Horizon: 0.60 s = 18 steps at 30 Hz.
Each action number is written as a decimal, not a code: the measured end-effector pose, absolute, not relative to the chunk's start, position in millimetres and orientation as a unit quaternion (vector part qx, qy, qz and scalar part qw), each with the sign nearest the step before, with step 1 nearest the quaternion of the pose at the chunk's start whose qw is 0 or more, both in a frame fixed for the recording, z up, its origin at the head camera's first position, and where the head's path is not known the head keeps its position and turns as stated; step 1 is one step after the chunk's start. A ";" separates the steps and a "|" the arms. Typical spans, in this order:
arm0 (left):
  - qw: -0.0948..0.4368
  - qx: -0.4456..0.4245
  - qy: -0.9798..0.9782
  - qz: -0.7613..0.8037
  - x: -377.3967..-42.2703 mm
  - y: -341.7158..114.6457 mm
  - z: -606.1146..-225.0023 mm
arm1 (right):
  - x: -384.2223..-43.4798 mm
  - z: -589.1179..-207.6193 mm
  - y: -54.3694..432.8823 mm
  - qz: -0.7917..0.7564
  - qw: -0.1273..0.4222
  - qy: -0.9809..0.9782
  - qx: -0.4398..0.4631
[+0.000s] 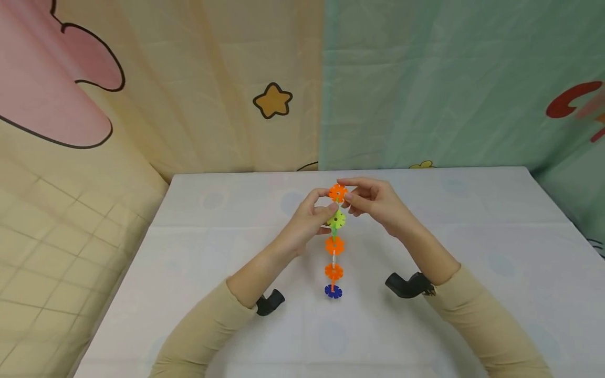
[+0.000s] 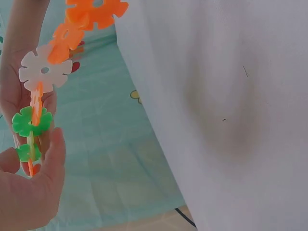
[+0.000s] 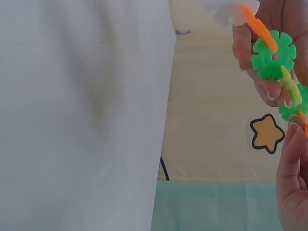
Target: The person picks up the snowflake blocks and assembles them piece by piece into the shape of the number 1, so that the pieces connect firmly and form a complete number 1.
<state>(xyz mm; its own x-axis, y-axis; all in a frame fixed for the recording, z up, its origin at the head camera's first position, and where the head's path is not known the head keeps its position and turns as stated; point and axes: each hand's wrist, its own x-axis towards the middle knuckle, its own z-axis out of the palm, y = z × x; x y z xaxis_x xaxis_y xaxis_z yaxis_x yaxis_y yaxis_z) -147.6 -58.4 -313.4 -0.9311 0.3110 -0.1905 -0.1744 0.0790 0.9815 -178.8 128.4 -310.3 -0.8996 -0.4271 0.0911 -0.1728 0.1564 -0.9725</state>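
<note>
A hanging chain of slotted flower-shaped plastic discs runs down between the hands. In the head view its top orange disc sits above a yellow-green disc; lower come an orange disc, another orange disc and a blue disc. Between these, further discs show edge-on. My left hand grips the upper chain, thumb at the yellow-green disc and index finger by the top orange one. From the right, my right hand pinches the top orange disc. The wrist views also show a white disc and a green disc.
The table carries a white cloth with faint round spots. Behind it hangs a printed curtain with a star. Black bent pieces show by both sleeve cuffs, the left one smaller in view.
</note>
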 end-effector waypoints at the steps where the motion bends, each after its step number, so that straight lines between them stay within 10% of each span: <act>1: 0.180 0.048 0.714 0.675 -147.9 -58.6 -313.4 | -178.2 -311.3 129.1 -0.617 0.105 0.754 -0.200; 18: 0.143 -0.003 0.684 0.715 -165.5 -63.5 -313.4 | -153.5 -354.8 131.3 -0.660 0.245 0.700 -0.119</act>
